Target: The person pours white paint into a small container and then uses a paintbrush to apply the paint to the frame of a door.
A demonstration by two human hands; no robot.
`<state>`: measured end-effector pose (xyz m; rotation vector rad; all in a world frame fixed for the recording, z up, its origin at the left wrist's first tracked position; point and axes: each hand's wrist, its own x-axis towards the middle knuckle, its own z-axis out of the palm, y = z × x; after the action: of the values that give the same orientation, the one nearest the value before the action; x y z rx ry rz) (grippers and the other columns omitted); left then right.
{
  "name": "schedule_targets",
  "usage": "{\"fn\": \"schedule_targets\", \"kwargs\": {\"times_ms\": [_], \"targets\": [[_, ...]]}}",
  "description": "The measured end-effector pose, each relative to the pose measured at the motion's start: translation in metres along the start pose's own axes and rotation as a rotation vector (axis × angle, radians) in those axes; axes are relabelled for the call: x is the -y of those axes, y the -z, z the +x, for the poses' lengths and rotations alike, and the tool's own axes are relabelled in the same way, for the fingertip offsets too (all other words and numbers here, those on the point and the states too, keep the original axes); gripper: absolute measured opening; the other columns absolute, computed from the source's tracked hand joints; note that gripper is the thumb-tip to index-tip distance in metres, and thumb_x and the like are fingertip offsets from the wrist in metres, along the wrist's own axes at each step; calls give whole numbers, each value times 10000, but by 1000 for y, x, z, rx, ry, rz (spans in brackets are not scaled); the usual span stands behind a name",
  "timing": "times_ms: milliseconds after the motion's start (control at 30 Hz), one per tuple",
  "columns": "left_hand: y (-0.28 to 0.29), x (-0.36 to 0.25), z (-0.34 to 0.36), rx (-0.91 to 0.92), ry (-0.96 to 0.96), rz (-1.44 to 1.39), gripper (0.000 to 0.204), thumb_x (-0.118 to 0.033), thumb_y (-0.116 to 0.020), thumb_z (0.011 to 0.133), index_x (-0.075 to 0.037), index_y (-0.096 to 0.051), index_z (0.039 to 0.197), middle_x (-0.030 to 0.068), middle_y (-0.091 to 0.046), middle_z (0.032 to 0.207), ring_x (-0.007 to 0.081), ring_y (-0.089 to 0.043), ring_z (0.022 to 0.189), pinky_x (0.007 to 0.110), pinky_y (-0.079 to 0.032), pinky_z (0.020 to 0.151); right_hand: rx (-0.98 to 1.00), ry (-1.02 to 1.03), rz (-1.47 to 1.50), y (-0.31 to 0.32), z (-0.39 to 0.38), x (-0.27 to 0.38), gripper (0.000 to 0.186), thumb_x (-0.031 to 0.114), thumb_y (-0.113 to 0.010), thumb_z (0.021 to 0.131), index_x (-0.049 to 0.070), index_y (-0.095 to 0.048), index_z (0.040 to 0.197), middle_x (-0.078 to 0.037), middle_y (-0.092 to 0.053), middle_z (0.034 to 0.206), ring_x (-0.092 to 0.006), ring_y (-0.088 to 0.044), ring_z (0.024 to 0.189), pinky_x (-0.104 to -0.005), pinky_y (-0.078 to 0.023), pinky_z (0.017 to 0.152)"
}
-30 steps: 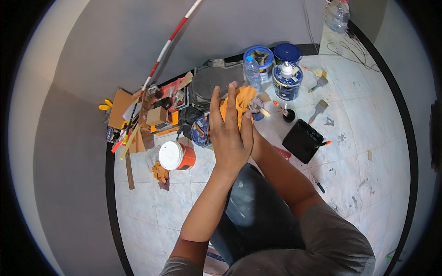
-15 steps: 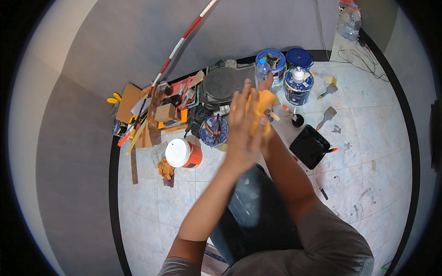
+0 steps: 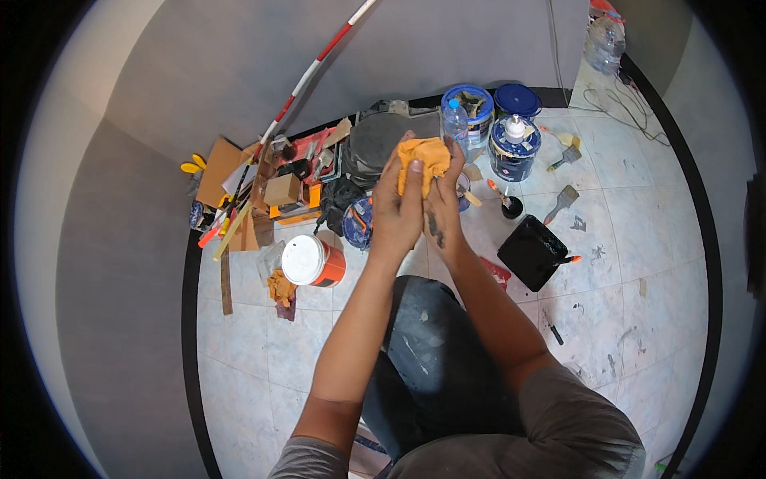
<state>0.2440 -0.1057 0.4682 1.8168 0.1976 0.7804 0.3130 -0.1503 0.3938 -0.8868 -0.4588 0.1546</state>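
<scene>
A crumpled orange cloth (image 3: 425, 158) is bunched between my two hands, held up in front of me above the floor. My left hand (image 3: 398, 209) is closed on it from the left, with the thumb pressed over its near side. From the other side my right hand (image 3: 444, 217) grips the same cloth. A dark smear, like paint, marks that hand near the wrist. Beyond the hands stands a plastic bottle with a blue cap (image 3: 455, 120). Behind my left hand, a blue paint-stained bucket (image 3: 358, 223) is partly hidden.
A white-lidded orange bucket (image 3: 313, 261) and another orange rag (image 3: 281, 288) lie left. On the right are a black paint tray (image 3: 532, 253), a black cup (image 3: 512, 208) and paintbrushes (image 3: 562, 203). Blue paint buckets (image 3: 515, 152) stand by the wall, beside boxes and tools.
My left hand, blurred with outstretched fingers before, is now closed on the cloth. The cloth and both hands have shifted slightly left, and my right hand has turned to show its dark smear.
</scene>
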Motion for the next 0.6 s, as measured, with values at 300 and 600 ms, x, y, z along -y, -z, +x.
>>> {"fn": "schedule_targets", "kwargs": {"times_ms": [300,600], "targets": [[-1,-10,-23,-31,-7,-127,536,-335,-521,1115,1,-452,1526,78,-679,1263,108,-633,1096,263,-505,971,229,-24,-112,-3,-5,8,881,393,-576,1053,93,-7,1655,-247,-159,1644,-387,-269,1529,-450,-234,1254],[46,8,-28,-348,644,-646,399,-366,-550,1104,-18,-718,1002,68,-686,787,103,-567,595,256,-463,554,410,482,-947,-10,-26,14,1078,330,-755,873,27,-70,1648,-322,-126,1677,-486,-129,1579,-744,-78,1181]]}}
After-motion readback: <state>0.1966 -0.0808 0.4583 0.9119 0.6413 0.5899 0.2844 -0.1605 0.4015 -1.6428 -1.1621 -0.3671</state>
